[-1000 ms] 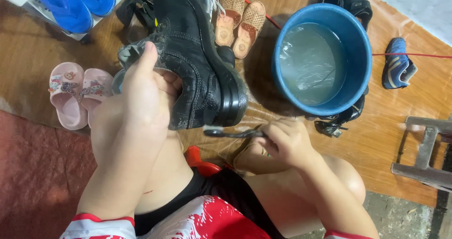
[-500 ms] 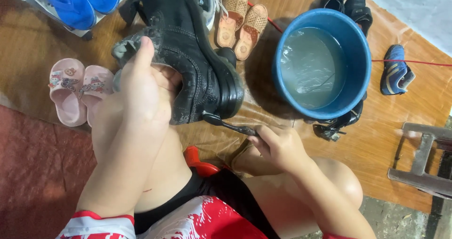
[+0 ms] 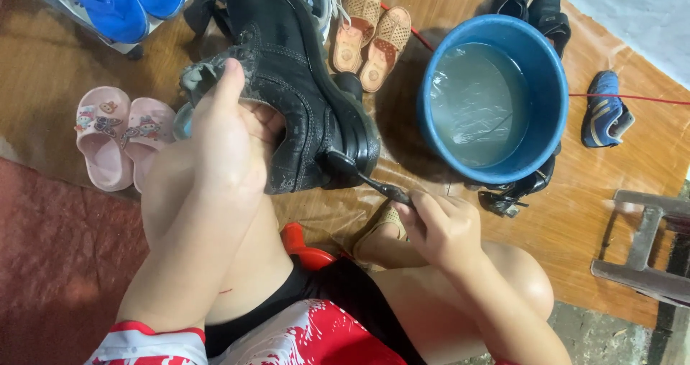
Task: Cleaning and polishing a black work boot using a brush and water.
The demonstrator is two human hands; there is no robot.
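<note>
My left hand grips a black leather shoe by its opening, holding it off the floor with the toe pointing down towards me. My right hand holds a small dark brush by its handle. The brush head rests against the shoe's toe. A blue basin of cloudy water stands on the wooden floor just right of the shoe. I am sitting on a low red stool, knees bent.
Pink child's sandals lie at the left, blue shoes at the top left, tan sandals behind the black shoe. Dark shoes and a blue shoe lie near the basin. A metal frame sits at the right.
My right hand has brought the brush up from beside my knee to the toe of the shoe. The left hand has tilted the shoe slightly.
</note>
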